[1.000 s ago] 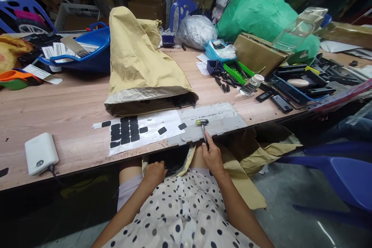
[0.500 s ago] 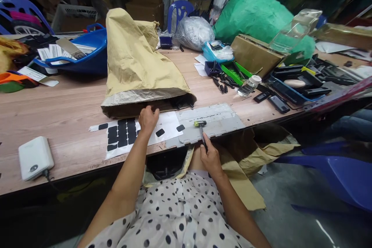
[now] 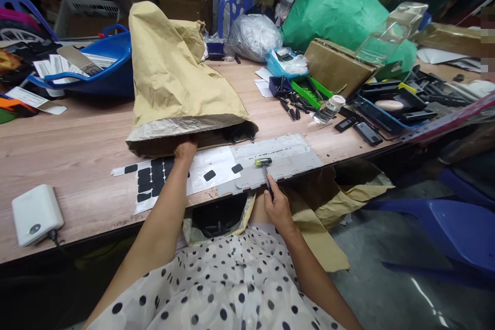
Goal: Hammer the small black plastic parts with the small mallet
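My left hand [image 3: 186, 148] reaches into the mouth of a large brown paper sack [image 3: 181, 77] lying on the table; its fingers are hidden inside. Dark pieces show at the right of the sack's opening. Below the wrist lies a white sheet [image 3: 201, 165] with rows of black rounded stickers [image 3: 157, 175], partly covered by my forearm. My right hand [image 3: 279, 209] is closed around the handle of a small mallet [image 3: 263, 162]. The mallet's yellow-and-black head is over a grey board [image 3: 286, 157] at the table's front edge.
A white box with a cable [image 3: 37, 215] sits at the left. Behind it is a blue basin [image 3: 96, 82]. To the right are a green tray [image 3: 309, 90], a clear jar [image 3: 328, 109] and a blue tray of black parts [image 3: 390, 118]. A blue chair [image 3: 460, 232] stands at the right.
My left hand has gone from the front of the sack's opening to inside it. The right hand still holds the mallet over the board. The view has shifted slightly.
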A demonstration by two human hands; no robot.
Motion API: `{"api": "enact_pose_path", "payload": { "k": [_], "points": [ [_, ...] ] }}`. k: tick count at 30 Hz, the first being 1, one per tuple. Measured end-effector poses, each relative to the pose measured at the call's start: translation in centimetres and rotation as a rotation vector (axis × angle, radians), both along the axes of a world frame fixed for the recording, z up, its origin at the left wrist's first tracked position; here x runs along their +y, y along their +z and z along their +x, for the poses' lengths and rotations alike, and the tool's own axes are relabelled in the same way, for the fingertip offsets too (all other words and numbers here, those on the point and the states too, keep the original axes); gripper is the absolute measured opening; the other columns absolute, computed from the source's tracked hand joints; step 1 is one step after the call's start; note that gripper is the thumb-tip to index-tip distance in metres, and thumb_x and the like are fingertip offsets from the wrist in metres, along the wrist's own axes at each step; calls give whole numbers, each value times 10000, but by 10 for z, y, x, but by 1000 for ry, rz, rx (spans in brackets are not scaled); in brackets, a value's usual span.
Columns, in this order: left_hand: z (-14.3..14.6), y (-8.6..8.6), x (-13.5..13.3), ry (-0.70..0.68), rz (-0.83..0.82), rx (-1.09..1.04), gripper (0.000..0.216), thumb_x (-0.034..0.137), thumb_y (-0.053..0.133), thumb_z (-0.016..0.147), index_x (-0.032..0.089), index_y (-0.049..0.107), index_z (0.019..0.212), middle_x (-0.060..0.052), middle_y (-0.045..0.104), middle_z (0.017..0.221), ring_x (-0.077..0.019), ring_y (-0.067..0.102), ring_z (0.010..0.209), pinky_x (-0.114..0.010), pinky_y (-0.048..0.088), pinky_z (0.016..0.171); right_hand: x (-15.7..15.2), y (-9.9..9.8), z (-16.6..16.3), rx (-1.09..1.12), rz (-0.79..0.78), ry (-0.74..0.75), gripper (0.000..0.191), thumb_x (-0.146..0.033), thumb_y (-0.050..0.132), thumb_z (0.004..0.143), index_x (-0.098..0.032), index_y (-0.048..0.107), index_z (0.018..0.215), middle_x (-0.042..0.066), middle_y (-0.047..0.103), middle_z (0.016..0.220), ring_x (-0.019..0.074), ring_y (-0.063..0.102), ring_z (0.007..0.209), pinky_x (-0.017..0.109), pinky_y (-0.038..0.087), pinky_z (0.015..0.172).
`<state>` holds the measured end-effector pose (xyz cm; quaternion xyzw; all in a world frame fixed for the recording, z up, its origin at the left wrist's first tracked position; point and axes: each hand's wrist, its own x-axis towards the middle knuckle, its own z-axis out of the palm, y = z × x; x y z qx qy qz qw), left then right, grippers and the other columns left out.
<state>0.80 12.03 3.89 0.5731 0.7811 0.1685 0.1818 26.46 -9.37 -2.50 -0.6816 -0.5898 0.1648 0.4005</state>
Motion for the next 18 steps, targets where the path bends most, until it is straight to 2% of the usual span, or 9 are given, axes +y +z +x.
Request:
{"api": "enact_pose_path", "payload": {
  "k": [2,3,6,7,9,12,18],
  "points": [
    [-1,2,-20,-18,79,-3,302,410,588,888,151,736,932,-165,707,926,-336,661,980,-416,501,828,0,1,0,-8,-5,1,560,-252,458,915,-203,547,1465,68,643,1401,228,638,1270,368,544,1055],
    [0,1,-33,-91,146,-32,284,408,602,876,163,737,921,-135,700,907,-302,658,936,-380,506,799,0,1,0,-13,-7,0,563,-253,460,916,-210,540,1471,65,641,1403,227,635,1274,369,542,1057],
    [5,-7,-76,-512,338,-212,188,361,645,846,207,736,900,-49,669,852,-204,611,799,-302,493,713,1,0,1,-20,-8,-4,565,-254,458,919,-213,531,1478,66,642,1404,225,631,1280,372,537,1063],
    [8,-11,-89,-638,354,-260,164,347,650,849,214,734,897,-36,658,830,-190,596,780,-294,487,706,2,0,1,-19,-8,-4,564,-254,456,919,-212,532,1477,67,643,1403,225,630,1281,373,534,1067],
    [15,-20,-110,-792,338,-288,122,319,665,852,216,726,879,-24,638,789,-181,579,766,-289,474,696,2,-1,2,-15,-14,-1,563,-259,451,918,-205,535,1473,73,646,1400,226,629,1282,375,529,1073],
    [25,-31,-124,-839,317,-237,90,293,667,859,214,710,862,-26,630,780,-188,570,776,-297,463,697,2,-1,3,-2,-27,-2,558,-274,449,917,-180,543,1459,96,645,1402,236,627,1283,373,529,1068],
    [30,-40,-122,-786,357,-209,90,277,666,855,215,703,909,-37,641,830,-199,577,800,-318,474,733,4,-5,2,-41,-16,-53,539,-323,488,913,-198,547,1434,117,667,1358,273,652,1220,417,571,986]
  ]
}}
